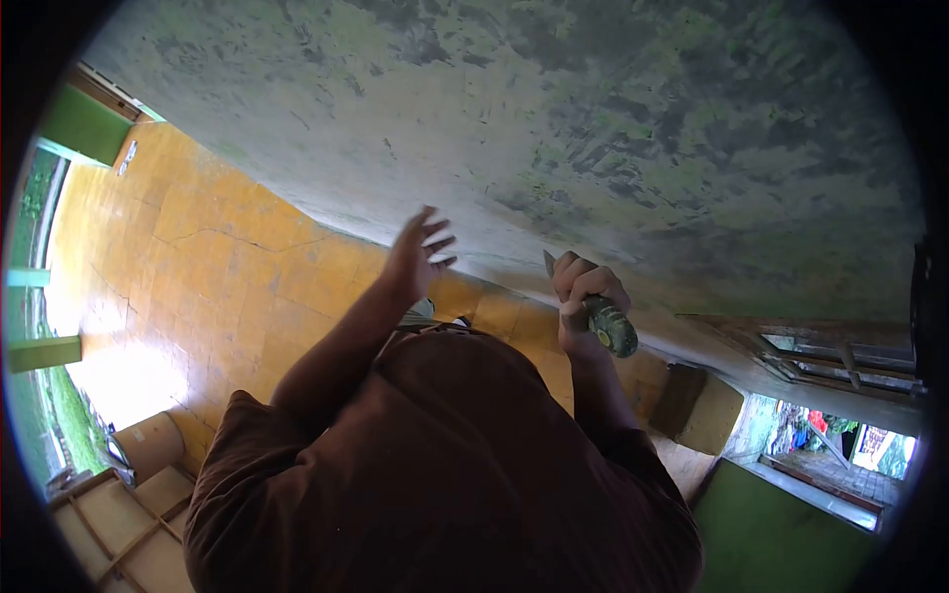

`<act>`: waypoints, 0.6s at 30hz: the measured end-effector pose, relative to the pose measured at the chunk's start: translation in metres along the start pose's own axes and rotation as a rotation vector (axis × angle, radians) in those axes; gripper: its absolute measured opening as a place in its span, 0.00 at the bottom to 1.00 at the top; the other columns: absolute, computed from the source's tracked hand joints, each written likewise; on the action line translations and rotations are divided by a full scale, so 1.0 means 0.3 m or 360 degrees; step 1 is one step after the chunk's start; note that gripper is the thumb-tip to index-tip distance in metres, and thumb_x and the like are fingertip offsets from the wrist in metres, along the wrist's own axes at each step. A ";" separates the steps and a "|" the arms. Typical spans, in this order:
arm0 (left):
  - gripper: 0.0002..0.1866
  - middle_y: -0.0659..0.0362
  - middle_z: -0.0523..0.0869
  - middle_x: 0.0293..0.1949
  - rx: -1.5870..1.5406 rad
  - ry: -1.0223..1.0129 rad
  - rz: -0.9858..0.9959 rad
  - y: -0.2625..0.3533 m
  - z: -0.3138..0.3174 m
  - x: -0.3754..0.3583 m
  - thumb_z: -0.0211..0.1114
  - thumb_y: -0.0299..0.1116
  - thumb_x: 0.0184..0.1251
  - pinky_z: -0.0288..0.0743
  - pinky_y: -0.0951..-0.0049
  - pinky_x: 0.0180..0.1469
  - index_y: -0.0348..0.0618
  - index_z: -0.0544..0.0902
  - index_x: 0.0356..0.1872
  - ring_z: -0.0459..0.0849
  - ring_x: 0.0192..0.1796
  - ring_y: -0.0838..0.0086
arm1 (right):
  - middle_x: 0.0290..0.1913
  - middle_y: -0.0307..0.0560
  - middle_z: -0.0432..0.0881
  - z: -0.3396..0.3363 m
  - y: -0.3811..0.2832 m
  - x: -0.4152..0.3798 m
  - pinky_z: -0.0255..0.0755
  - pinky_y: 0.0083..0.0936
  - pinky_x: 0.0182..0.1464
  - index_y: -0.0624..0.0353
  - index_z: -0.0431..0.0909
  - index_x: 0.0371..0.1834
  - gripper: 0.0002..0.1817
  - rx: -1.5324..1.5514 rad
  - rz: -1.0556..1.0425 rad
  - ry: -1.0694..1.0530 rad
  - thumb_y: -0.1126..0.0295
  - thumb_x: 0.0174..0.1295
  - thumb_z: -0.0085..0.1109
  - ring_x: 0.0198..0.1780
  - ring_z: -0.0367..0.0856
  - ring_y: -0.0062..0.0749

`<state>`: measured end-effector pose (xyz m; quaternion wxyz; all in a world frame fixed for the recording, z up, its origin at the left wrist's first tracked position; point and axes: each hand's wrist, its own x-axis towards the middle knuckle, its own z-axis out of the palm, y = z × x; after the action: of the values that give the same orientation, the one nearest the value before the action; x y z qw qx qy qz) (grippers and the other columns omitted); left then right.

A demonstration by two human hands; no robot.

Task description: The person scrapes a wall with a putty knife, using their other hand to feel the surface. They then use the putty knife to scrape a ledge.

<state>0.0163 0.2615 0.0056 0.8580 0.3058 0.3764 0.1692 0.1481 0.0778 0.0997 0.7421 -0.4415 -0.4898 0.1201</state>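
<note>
My right hand (583, 287) is wrapped round the thick, dark green handle of a scraper (613, 328). A yellow spot marks the handle's butt end, which sticks out below my fist. On the far side of the fist a short piece of pale metal blade shows, pointing toward the wall (474, 138); the rest of it is hidden by my fingers. That wall has a worn, patchy surface of grey, white and green. My left hand (420, 259) is raised near the foot of the wall, its fingers spread and holding nothing.
Yellow-orange floor tiles (237, 257) with cracks run along the wall. A wooden-framed window (840, 356) is at the right, with a box-like piece (697, 405) below it. A brown cylindrical container (148, 442) and a wooden frame panel (119, 524) stand at lower left.
</note>
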 end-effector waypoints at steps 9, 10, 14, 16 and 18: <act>0.45 0.44 0.55 0.71 -0.0355 -0.0018 0.0413 0.395 0.053 -0.033 0.48 0.61 0.70 0.50 0.46 0.73 0.44 0.41 0.75 0.56 0.73 0.53 | 0.15 0.38 0.66 0.076 0.008 0.158 0.54 0.23 0.16 0.58 0.67 0.25 0.24 -0.0242 -0.0841 -0.0361 0.53 0.56 0.70 0.14 0.63 0.28; 0.45 0.43 0.56 0.70 -0.0377 -0.0041 0.0366 0.408 0.055 -0.030 0.47 0.61 0.70 0.50 0.47 0.73 0.43 0.41 0.75 0.56 0.73 0.53 | 0.15 0.38 0.66 0.079 0.018 0.168 0.55 0.24 0.16 0.58 0.67 0.24 0.24 -0.0287 -0.0884 -0.0388 0.52 0.55 0.70 0.13 0.63 0.28; 0.44 0.42 0.58 0.67 -0.0327 -0.0046 0.0411 0.397 0.064 -0.049 0.47 0.61 0.71 0.50 0.49 0.73 0.42 0.41 0.75 0.58 0.71 0.53 | 0.15 0.39 0.67 0.016 0.144 0.187 0.63 0.26 0.19 0.56 0.67 0.21 0.24 -0.0577 -0.0792 -0.0363 0.54 0.52 0.73 0.14 0.66 0.31; 0.43 0.42 0.57 0.68 -0.0357 -0.0057 0.0402 0.400 0.058 -0.048 0.46 0.60 0.72 0.50 0.49 0.73 0.42 0.42 0.75 0.57 0.72 0.53 | 0.16 0.38 0.67 0.040 0.120 0.195 0.62 0.26 0.19 0.55 0.67 0.19 0.20 -0.0525 -0.0927 -0.0383 0.59 0.45 0.73 0.16 0.68 0.31; 0.43 0.41 0.58 0.68 -0.0372 -0.0058 0.0386 0.406 0.050 -0.046 0.46 0.59 0.72 0.50 0.49 0.73 0.42 0.42 0.75 0.57 0.72 0.53 | 0.17 0.36 0.66 0.046 0.112 0.188 0.61 0.27 0.19 0.53 0.68 0.18 0.17 -0.0475 -0.1058 -0.0400 0.64 0.38 0.72 0.17 0.70 0.31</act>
<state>0.0110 0.3405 0.1004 0.8677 0.2502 0.2988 0.3086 0.1730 0.1392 0.1106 0.6024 -0.3434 -0.7055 -0.1464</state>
